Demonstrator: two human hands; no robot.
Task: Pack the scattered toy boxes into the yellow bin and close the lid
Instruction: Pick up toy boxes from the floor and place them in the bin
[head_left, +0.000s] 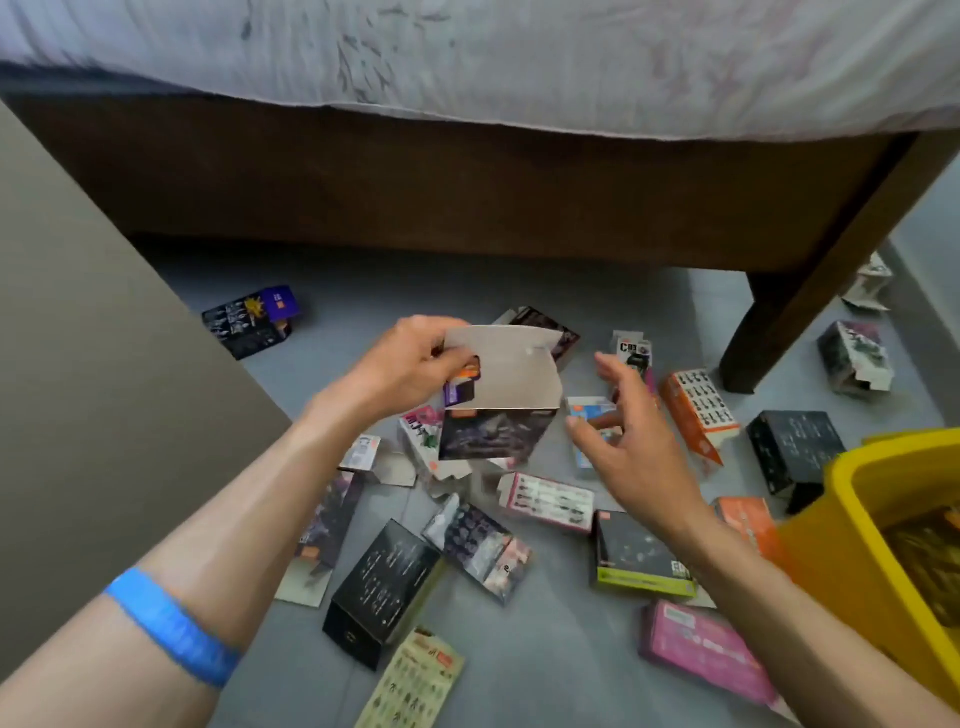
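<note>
Left hand (410, 364) pinching an open-flapped toy box (501, 400) aloft — right hand (631, 441) beside it, fingers spread, seemingly empty.

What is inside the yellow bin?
Through the yellow bin's open top, dark, blurred contents with an orange patch show, probably boxes. The near wall and frame edge hide the rest.

Your grey floor (561, 670), littered.
Toy boxes (382, 587) lie scattered flat on it; the yellow bin (852, 525) stands at your right.
</note>
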